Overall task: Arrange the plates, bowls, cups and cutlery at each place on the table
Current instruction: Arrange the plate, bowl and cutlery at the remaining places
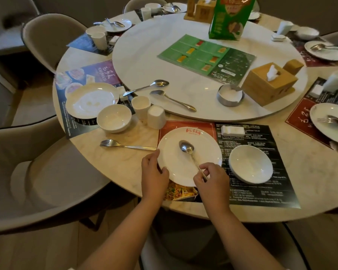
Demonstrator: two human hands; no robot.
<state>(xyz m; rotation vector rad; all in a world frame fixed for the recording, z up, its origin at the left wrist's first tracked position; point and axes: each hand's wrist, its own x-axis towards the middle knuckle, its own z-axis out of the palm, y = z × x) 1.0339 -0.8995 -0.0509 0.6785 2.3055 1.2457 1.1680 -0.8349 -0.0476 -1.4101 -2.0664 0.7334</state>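
A white plate (176, 162) with a red logo lies on the near placemat (261, 191). My left hand (153, 176) holds its left rim. My right hand (210, 179) pinches the handle of a spoon (186, 148) whose bowl rests on the plate. A white bowl (251, 163) sits to the plate's right. A fork (125, 145) lies on the table to its left. Two white cups (141, 106) (156, 116) stand behind the plate. Further left are another bowl (113, 118) and plate (91, 102).
A spoon (146, 87) and fork (173, 99) lie on the round turntable (183, 61), with a wooden tissue box (269, 83), metal ring (230, 95), green menu (206, 58) and green carton (230, 16). Set places ring the table. Grey chairs (37, 172) stand at left.
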